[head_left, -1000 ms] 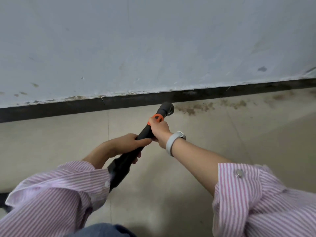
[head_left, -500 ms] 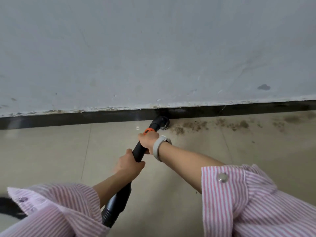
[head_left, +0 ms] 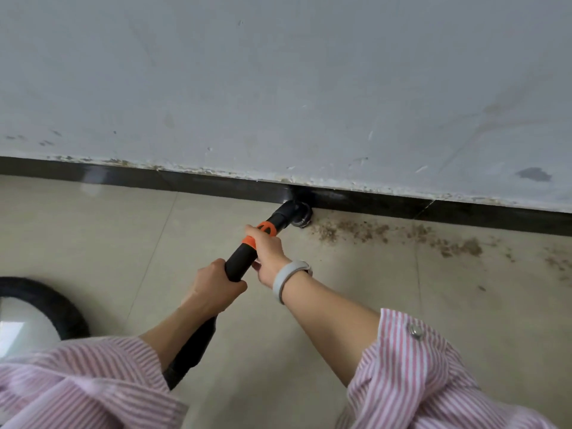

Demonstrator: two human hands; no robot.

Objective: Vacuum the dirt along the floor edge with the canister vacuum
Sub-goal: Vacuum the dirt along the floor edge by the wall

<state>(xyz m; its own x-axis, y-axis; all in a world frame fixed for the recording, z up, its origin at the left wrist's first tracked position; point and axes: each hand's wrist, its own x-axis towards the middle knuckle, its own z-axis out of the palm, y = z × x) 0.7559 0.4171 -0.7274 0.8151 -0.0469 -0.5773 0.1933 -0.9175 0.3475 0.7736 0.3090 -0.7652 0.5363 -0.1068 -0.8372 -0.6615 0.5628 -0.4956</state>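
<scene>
We hold the vacuum wand (head_left: pixel 240 263) in both hands. Our right hand (head_left: pixel 268 252) wraps the tube just behind the orange collar (head_left: pixel 261 232); our left hand (head_left: pixel 213 286) closes round the black tube directly below that, the two grips almost touching. Ahead of the right grip, the round nozzle (head_left: pixel 297 215) sits at the joint where the floor (head_left: pixel 402 305) meets the black skirting (head_left: pixel 464 212).

Dirt (head_left: pixel 402 235) lies beyond the nozzle, to the right of our grip: a band of brown crumbs running along the skirting, dense near the nozzle, thinning and scattering farther out. The floor to the left of the nozzle looks free of crumbs, so we judge roughly that stretch finished and most of the visible band still to do.

To do this step well, we think:
- keep the nozzle mouth low and snug to the skirting;
- draw it rightward slowly so grains lift rather than scatter;
- steer with the forward hand, steady with the rear one;
- sweep the looser specks away from the wall afterward.

Materials: wand is matte black plastic, rigid, cylindrical, widening toward our sleeve (head_left: pixel 77 382). Floor tiles are beige, smooth, slightly glossy, with thin grout lines. Skirting is glossy and reflective. Wall (head_left: pixel 278 88) is pale, scuffed, its paint chipped along the bottom edge. Dirt looks dry and granular. A black curved hose or rim (head_left: pixel 58 308) sits left of our rear grip; we cannot tell which.
</scene>
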